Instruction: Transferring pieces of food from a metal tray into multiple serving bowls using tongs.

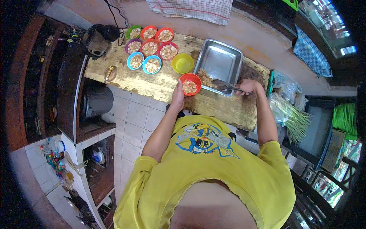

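Note:
My left hand holds a red plastic bowl by its side, at the near edge of the wooden table. Small pale-brown food pieces lie in that bowl. In my right hand is a dark utensil, perhaps tongs or a spoon; its head dips into the metal tray. A small heap of the same food is gathered in the tray's near left corner. Between the tray and the filled bowls stands an empty yellow bowl.
Several filled bowls in blue, red, purple and green stand in rows on the wooden table. A small glass dish is at the left. Bagged green stalks lie right of the table. A dark bin stands below, left.

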Motion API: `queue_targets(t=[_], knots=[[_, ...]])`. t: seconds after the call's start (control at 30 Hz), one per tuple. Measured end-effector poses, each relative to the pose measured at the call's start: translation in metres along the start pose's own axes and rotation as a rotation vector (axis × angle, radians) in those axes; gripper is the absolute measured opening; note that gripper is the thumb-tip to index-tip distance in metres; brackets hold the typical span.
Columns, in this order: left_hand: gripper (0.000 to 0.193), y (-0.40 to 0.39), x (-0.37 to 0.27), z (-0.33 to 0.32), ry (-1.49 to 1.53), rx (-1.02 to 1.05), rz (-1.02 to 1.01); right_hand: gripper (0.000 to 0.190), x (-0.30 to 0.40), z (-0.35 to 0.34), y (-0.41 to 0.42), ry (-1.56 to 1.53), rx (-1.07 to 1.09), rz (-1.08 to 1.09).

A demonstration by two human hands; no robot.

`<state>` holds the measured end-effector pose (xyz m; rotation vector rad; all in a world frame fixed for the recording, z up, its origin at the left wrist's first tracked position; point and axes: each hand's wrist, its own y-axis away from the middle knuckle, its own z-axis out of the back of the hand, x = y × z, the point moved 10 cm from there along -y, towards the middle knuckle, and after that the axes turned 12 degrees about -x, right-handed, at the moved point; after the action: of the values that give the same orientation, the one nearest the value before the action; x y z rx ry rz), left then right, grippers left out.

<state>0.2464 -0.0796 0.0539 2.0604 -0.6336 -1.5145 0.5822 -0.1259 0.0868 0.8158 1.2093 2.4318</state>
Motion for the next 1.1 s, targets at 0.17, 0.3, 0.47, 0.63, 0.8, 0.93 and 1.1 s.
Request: queue_targets(t=[0.17, 0.3, 0.47, 0.63, 0.8, 0.93, 1.1], knots=[[0.068, -0.003, 0.005, -0.006, 0.001, 0.016, 0.019, 0.055, -0.015, -0.01, -0.035, -0.174, -0.051, 0.025], [0.069, -0.01, 0.011, -0.001, 0.018, 0.024, 0.013, 0.053, 0.012, -0.012, -0.04, -0.137, -0.03, 0.081], [0.067, -0.005, 0.008, -0.001, 0.016, -0.001, 0.019, 0.049, 0.022, -0.024, -0.053, -0.184, -0.084, 0.106], [0.062, 0.001, 0.008, -0.001, -0.009, 0.001, 0.065, 0.041, 0.023, -0.037, -0.069, -0.191, -0.122, 0.162], [0.062, 0.003, 0.005, -0.005, 0.005, -0.036, 0.029, 0.037, 0.022, -0.041, -0.072, -0.261, -0.167, 0.217], [0.059, -0.004, 0.009, -0.001, 0.034, -0.044, 0.005, 0.037, 0.031, -0.032, -0.058, -0.306, -0.221, 0.237], [0.062, -0.004, 0.007, -0.014, -0.027, 0.036, 0.003, 0.035, 0.019, -0.022, -0.067, -0.242, -0.246, 0.239]])
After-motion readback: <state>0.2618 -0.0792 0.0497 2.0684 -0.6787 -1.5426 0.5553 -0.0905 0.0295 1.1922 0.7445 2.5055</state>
